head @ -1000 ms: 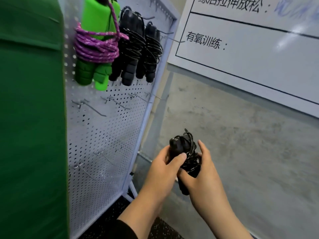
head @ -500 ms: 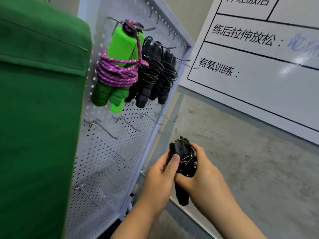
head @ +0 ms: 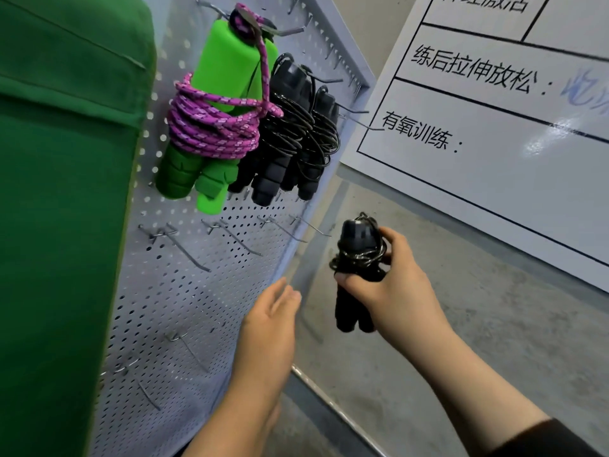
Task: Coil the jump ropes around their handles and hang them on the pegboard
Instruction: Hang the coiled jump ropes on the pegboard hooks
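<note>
- Since half a second ago, left hand (head: 272, 319) has let go of the coiled black jump rope (head: 357, 268), fingers now relaxed, lower centre.
- Right hand (head: 392, 288) alone grips it, right of centre, beside the pegboard (head: 197, 291).
- Upper left, green-handled rope (head: 214, 127) and two black ropes (head: 296, 133) hang.

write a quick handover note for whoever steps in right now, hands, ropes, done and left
Right hand: grips the coiled black wire jump rope with black foam handles, off the board.
Left hand: open, holds nothing, near the white perforated metal pegboard.
Done: green-handled jump rope with purple braided cord and two black coiled jump ropes hang on the top hooks.
Left: hang the held rope; the bare wire hook nearest it looks free.
</note>
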The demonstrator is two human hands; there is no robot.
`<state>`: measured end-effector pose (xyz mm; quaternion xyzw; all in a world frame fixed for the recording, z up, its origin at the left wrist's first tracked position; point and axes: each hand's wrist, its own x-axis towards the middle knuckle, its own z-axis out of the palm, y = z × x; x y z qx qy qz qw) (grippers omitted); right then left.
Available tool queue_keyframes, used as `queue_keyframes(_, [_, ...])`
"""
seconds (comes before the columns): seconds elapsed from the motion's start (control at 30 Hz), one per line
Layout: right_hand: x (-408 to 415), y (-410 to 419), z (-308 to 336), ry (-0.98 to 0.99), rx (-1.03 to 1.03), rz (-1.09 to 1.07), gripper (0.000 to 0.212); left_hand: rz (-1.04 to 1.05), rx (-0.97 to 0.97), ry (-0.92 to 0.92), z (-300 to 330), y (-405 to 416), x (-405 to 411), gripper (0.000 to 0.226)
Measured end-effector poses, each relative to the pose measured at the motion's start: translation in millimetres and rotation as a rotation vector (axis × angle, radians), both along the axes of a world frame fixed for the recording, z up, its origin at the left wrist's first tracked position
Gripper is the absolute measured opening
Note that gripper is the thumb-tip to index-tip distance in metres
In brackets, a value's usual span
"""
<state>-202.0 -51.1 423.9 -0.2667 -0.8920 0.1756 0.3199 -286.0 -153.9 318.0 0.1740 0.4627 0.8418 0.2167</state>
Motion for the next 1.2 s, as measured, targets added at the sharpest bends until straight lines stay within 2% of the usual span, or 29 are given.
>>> queue_keyframes(0.2, [-24, 39, 42, 0.099, -0.052, -0.048, 0.074, 0.031, -0.07, -0.078, -6, 0, -14, 0.033])
queue_keyframes(0.4, [-48, 65, 82, 0.102, -0.025, -0.088, 0.079, 0.059, -0.063, -0.157, -11, 4, -20, 0.029])
queue_keyframes(0.57, [-69, 77, 107, 0.14, -0.039, -0.064, 0.073, 0.062, -0.015, -0.211, -14, 14, -22, 0.027])
queue_keyframes(0.7, [-76, 82, 117, 0.149, -0.03, -0.06, 0.073, 0.046, 0.007, -0.22, -13, 18, -26, 0.017])
queue_keyframes(0.9, [-75, 83, 120, 0.069, -0.002, -0.058, 0.075, 0.019, 0.015, -0.231, -14, 20, -22, 0.031])
queue_keyframes(1.07, [-79, 83, 124, 0.064, 0.036, -0.045, 0.075, -0.01, -0.006, -0.218, -14, 18, -21, 0.026])
queue_keyframes(1.2, [-84, 84, 125, 0.029, 0.026, -0.026, 0.075, -0.003, -0.023, -0.214, -13, 12, -22, 0.015])
